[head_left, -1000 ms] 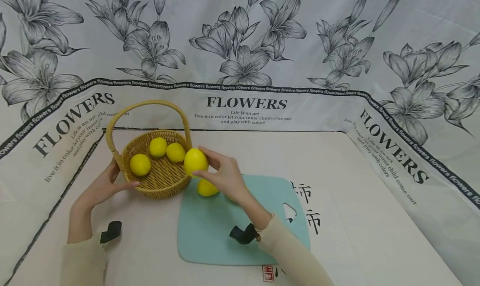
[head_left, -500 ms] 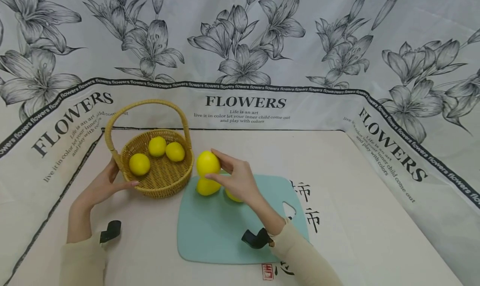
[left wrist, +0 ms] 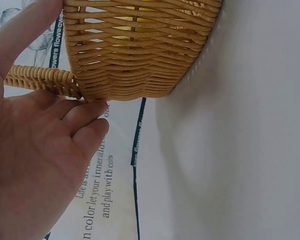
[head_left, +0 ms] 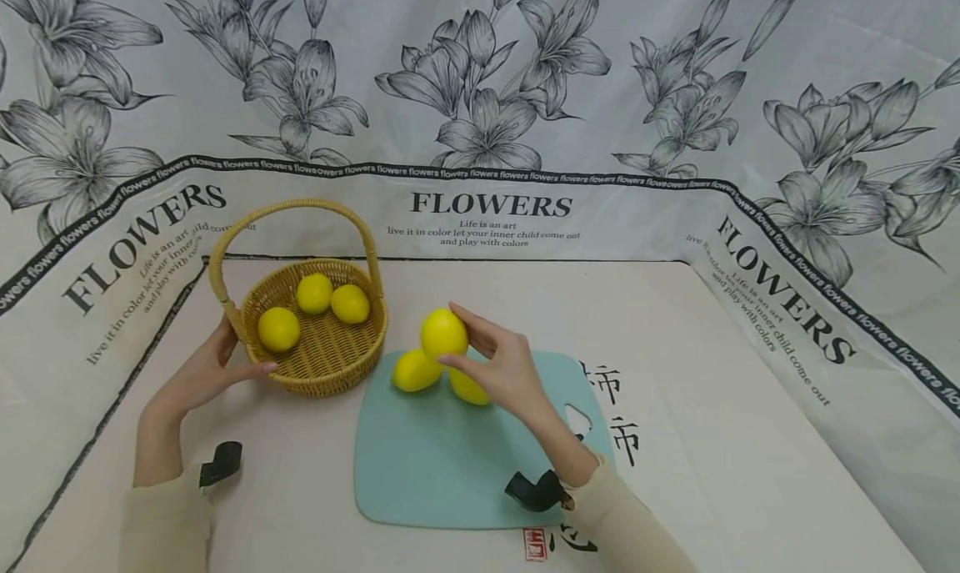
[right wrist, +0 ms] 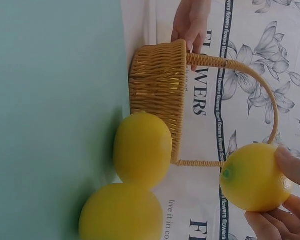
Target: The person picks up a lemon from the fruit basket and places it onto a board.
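Observation:
My right hand (head_left: 510,373) pinches a yellow lemon (head_left: 444,334) between thumb and fingers, above the far side of a light-blue cutting board (head_left: 442,473). Below it two more lemons lie on the board, one at the left (head_left: 415,371) and one partly hidden by the hand (head_left: 470,389). At the left stands a wicker basket (head_left: 318,387) with a tall handle and three lemons (head_left: 315,294) inside. My left hand (head_left: 197,379) holds the basket's left side, thumb at the rim; in the left wrist view its fingers (left wrist: 87,115) touch the woven wall beside the handle's foot.
The pale table cover (head_left: 750,473) bears black characters (head_left: 626,439) to the right of the board and a red seal print (head_left: 535,545) in front. A flower-printed cloth (head_left: 487,98) rises behind and along both sides.
My right hand has moved right with its lemon, from beside the basket's rim to over the board. The left hand and the basket stay in place.

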